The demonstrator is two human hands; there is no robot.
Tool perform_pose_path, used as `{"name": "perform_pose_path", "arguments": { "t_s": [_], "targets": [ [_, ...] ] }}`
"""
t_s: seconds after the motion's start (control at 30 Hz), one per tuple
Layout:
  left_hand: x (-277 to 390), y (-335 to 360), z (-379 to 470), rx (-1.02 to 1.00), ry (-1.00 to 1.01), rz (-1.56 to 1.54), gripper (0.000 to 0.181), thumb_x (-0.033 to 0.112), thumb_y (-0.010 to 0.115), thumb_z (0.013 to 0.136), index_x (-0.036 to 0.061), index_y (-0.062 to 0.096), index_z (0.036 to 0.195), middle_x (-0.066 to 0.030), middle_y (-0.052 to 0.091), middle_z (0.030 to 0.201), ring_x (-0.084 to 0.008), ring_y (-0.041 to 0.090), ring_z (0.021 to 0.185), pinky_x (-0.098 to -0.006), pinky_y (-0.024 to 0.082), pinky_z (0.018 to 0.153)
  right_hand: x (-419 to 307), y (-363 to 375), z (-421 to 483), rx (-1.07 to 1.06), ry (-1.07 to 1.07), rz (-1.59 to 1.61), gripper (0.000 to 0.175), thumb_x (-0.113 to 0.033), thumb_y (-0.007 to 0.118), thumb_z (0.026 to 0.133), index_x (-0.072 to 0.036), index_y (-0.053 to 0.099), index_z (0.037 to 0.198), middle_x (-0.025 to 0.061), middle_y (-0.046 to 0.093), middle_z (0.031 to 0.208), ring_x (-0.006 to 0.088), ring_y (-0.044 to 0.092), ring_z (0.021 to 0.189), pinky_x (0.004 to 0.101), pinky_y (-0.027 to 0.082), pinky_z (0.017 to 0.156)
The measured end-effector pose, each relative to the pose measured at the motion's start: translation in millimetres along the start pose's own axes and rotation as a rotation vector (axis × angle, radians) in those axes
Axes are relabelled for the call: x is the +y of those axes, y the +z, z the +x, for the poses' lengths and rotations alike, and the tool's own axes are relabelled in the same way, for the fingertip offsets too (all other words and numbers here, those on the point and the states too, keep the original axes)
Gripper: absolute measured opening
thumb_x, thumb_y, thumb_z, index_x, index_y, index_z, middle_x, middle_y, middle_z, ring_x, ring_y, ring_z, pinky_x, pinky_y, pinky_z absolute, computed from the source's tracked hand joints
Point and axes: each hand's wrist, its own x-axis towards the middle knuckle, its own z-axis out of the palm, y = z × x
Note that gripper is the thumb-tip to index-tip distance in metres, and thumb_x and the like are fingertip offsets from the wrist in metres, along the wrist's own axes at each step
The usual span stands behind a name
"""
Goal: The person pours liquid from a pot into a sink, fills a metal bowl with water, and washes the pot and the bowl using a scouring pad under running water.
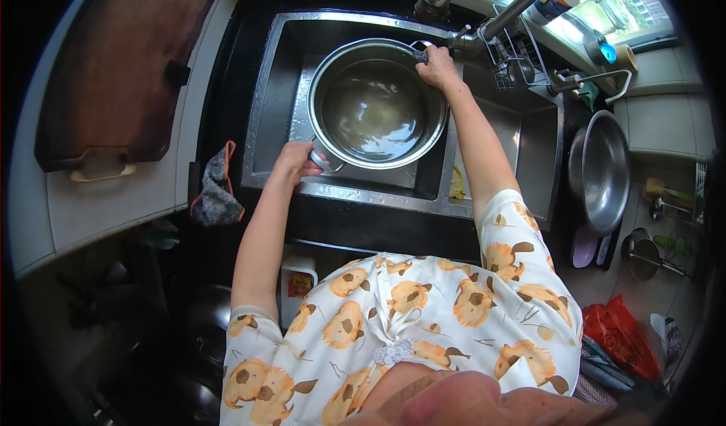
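Observation:
A large round metal pot (326,151) with two side handles is over the left basin of a double stainless steel sink (363,192). Cloudy liquid (374,108) fills part of it, and light glints off the surface. My left hand (299,162) grips the near-left handle. At the far right rim, my right hand (439,65) holds the other handle, with a dark grey scrubber or cloth (420,56) by its fingers. Whether the pot's base rests on the basin floor cannot be seen.
A grey cloth with orange edging (218,193) lies left of the sink. The faucet (434,6) arches above the back edge. A wire caddy (505,57) stands behind the right basin, which holds something yellow (457,183). Right of it leans a metal bowl (607,170).

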Motion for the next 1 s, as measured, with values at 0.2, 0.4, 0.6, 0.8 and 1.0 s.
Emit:
{"name": "perform_pose_path", "arguments": {
  "t_s": [0.2,0.4,0.6,0.8,1.0],
  "targets": [
    [-7,-13,14,0.179,-0.003,-0.432,0.018,0.015,0.043,0.095,-0.0005,0.051,0.092,-0.0035,0.048,0.06,-0.0164,0.052,0.048,-0.0328,0.051,0.046,7,1,-1,-0.123,0.015,0.214,0.046,-0.03,0.059,0.072,-0.001,0.058,0.108,0.0232,0.061,0.107,0.0375,0.057,0.104,0.0401,0.043,0.09],
    [32,-46,-19,0.154,0.199,-0.496,0.017,0.013,0.043,0.095,0.0005,0.054,0.092,0.0005,0.048,0.056,-0.0082,0.045,0.044,-0.0225,0.042,0.04,9,-13,-42,-0.064,0.039,0.495,0.046,-0.027,0.058,0.072,0.001,0.057,0.108,0.0243,0.062,0.102,0.035,0.06,0.098,0.0391,0.045,0.087],
    [98,-47,-111,0.168,0.487,-0.31,0.023,0.016,0.046,0.095,-0.0037,0.057,0.101,-0.0005,0.054,0.059,-0.0058,0.045,0.045,-0.0183,0.037,0.042,0,-56,-100,-0.114,0.103,0.876,0.04,-0.016,0.058,0.074,0.005,0.053,0.109,0.0165,0.06,0.093,0.0211,0.06,0.083,0.0323,0.048,0.074],
    [147,-65,-177,-0.211,0.585,-0.39,0.031,0.022,0.045,0.097,-0.0053,0.053,0.11,-0.0006,0.052,0.071,-0.0018,0.033,0.046,-0.0161,0.027,0.043,-17,-115,-152,-0.232,0.225,1.253,0.033,-0.003,0.054,0.078,0.004,0.047,0.11,0.0065,0.058,0.085,0.0104,0.059,0.069,0.0242,0.051,0.063],
    [162,-11,-229,-0.473,0.543,-0.453,0.04,0.023,0.041,0.098,-0.0112,0.043,0.119,-0.0024,0.046,0.075,-0.0034,0.031,0.051,-0.0178,0.029,0.045,21,-139,-193,-0.172,0.28,1.46,0.035,0.0,0.053,0.077,0.006,0.047,0.111,0.0106,0.059,0.088,0.0151,0.061,0.072,0.0274,0.051,0.063]
  ]
}}
